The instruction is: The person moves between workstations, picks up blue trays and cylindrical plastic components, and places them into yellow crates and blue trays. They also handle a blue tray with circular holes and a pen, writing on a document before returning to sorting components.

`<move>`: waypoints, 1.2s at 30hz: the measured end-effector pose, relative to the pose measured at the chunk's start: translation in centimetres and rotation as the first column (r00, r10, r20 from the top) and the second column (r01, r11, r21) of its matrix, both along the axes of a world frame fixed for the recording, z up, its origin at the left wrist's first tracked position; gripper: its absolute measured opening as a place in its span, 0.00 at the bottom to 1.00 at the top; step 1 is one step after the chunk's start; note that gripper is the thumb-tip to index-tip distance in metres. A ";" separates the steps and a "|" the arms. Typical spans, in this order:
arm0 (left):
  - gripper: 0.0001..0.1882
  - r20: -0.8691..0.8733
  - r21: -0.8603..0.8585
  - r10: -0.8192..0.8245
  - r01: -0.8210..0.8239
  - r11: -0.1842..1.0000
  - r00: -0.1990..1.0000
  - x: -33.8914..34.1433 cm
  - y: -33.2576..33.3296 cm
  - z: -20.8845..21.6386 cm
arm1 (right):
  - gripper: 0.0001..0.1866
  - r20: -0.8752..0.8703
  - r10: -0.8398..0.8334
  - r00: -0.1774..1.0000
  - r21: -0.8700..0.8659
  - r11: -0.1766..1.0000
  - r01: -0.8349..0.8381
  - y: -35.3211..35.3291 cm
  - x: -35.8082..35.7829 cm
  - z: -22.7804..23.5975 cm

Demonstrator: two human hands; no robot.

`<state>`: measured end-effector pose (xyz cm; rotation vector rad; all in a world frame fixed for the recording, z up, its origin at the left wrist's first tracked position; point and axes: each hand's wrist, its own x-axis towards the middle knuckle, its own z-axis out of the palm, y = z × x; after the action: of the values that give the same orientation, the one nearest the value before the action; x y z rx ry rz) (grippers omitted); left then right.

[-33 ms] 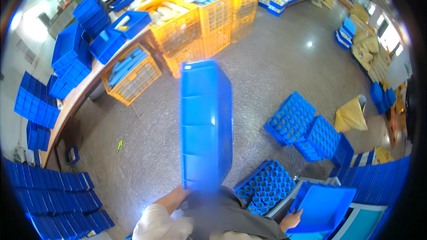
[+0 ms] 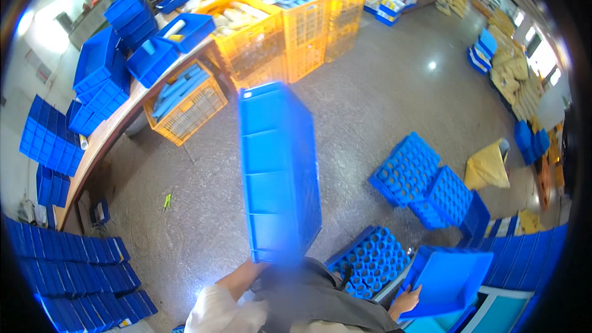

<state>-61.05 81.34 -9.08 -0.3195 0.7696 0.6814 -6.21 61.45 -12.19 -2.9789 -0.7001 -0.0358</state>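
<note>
A tall blue plastic bin (image 2: 265, 172) stands on end in front of my body, its ribbed side facing up. My left hand (image 2: 254, 266) grips its lower end, though the bin hides most of the fingers. At the lower right, my right hand (image 2: 407, 299) is closed on the near edge of a second blue bin (image 2: 453, 283), whose hollow inside is tilted toward me. Under that bin shows a turquoise-topped frame (image 2: 502, 314). Just left of it, a blue bin packed with upright blue tubes (image 2: 367, 265) sits close to my apron.
More tube-filled bins (image 2: 407, 169) lie on the floor to the right, near a yellow sack (image 2: 487, 166). Stacked blue bins (image 2: 74, 271) line the lower left. A table with bins (image 2: 92, 148) runs along the left; yellow crates (image 2: 256, 37) stand at the back.
The bin in my left hand has tipped its far end slightly to the left. My right hand has raised and turned its bin a little. Both bins are still held.
</note>
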 end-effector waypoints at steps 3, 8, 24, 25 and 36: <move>0.24 0.042 0.024 0.274 -0.276 0.961 0.961 -7.3 3.6 -0.6 | 0.27 0.146 0.369 0.918 0.308 0.865 -0.396 16.1 -9.1 7.4; 0.24 -0.059 0.133 0.625 -0.614 0.778 0.779 -19.8 10.4 0.4 | 0.28 -0.549 0.693 0.467 0.821 0.551 0.148 35.8 -21.3 13.3; 0.21 -0.459 0.525 0.879 -0.837 0.155 -0.126 -47.4 39.6 11.8 | 0.12 -0.064 0.873 -0.483 0.515 -0.386 -0.766 96.5 -72.3 20.7; 0.21 -0.443 0.523 0.885 -0.843 0.125 -0.144 -48.9 41.3 12.0 | 0.12 0.021 0.840 -0.542 0.500 -0.478 -0.722 99.9 -75.6 21.4; 0.21 -0.330 0.536 0.898 -0.841 -0.076 -0.291 -69.3 61.8 12.8 | 0.18 0.075 0.493 -0.866 0.058 -0.870 -0.490 120.9 -109.3 22.6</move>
<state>-130.40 143.15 3.76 -0.6132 1.0773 2.5388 -115.53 182.38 10.44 -0.0761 -3.0004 0.1335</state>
